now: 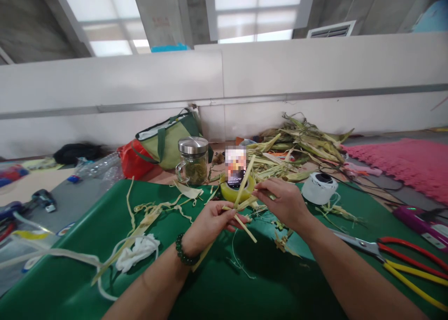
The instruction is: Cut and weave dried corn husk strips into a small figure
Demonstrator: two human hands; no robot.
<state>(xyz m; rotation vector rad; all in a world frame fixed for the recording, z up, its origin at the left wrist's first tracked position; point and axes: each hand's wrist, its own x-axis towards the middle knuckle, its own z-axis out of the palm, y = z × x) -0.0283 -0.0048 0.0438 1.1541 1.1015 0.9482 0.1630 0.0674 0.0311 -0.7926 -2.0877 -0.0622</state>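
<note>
Left hand [213, 216] has some crossed corn-husk strips [246, 180] pinched tight, right hand [284, 201] is nipping one end just beside it, all up over the green sheet [63, 287], near a phone [235, 176] and yellow tape roll [227, 193].

I count one left hand [210, 219], one right hand [284, 201] and one beaded bracelet [180, 251]. There's one smartphone [234, 176], one lidded glass mug [194, 166], one tape roll [227, 193], one pair of scissors [373, 247]; the husk strips [246, 181] I can't number.
</note>
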